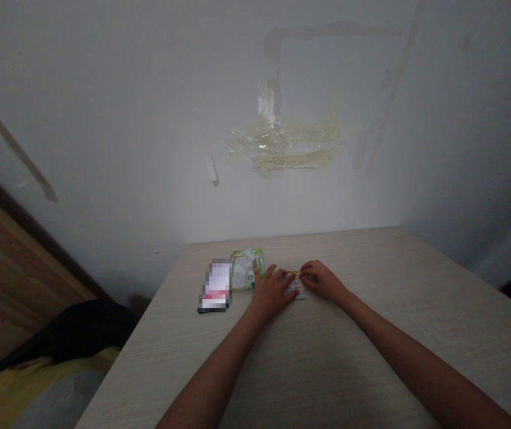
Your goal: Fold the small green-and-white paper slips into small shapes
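My left hand (272, 291) lies flat on the light wooden table (371, 333) with its fingers spread, pressing down on a small green and white packet (297, 290). My right hand (322, 279) sits just to the right with its fingers curled and pinched on the packet's upper edge. Most of that packet is hidden under both hands. A second green packet (245, 269) lies flat just left of my left hand. A phone (216, 286) with a lit screen rests further left.
The table stands against a white wall (148, 119) with tape remains stuck on it (282, 146). A wooden panel (5, 280) and dark and yellow fabric (45, 369) are at the lower left, beside the table's left edge.
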### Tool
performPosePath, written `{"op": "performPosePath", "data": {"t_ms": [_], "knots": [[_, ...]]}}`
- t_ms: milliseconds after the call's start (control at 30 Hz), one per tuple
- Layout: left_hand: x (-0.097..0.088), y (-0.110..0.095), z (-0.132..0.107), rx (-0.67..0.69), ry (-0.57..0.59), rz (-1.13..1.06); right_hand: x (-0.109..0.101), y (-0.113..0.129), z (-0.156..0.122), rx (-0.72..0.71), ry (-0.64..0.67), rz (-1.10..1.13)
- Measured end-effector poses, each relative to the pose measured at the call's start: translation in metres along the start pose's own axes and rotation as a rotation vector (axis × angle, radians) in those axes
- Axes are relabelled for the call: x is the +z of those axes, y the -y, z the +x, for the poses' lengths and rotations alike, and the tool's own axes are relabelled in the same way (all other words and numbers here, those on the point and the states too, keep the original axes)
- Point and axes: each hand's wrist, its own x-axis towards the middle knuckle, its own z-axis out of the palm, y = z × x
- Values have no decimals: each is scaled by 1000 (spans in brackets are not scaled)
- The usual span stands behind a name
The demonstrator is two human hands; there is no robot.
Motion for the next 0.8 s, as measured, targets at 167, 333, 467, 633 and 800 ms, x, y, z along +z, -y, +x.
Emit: {"op": "performPosePath", "data": {"t_ms": [167,333,467,633,800], "knots": [[2,0,0,-7,-19,3,2,-7,4,47,9,83],[4,1,-1,0,-43,-24,7,-12,7,124,18,108],[4,1,-1,-4,-28,-31,9,-12,6,147,17,91],[4,1,-1,-9,-4,-9,6,-10,0,145,54,129],[6,2,-1,-9,-22,-23,6,-10,-4,152,34,153]]}}
